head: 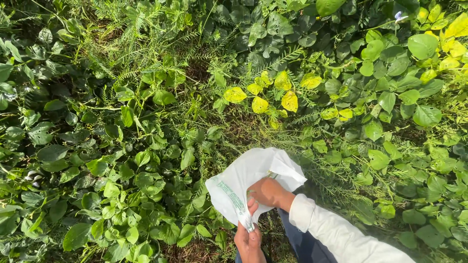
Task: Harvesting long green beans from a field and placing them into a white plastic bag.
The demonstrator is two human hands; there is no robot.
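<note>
A white plastic bag with green print hangs low in the middle of the head view, above leafy ground. My right hand, in a white sleeve, is closed on the bag's crumpled side. My left hand pinches the bag's lower edge between thumb and fingers at the bottom of the frame. What is inside the bag is hidden.
Dense green bean-like plants and grass cover the ground all around. A cluster of yellow leaves sits beyond the bag, more yellow leaves at the top right. Dark trousers show under my arm.
</note>
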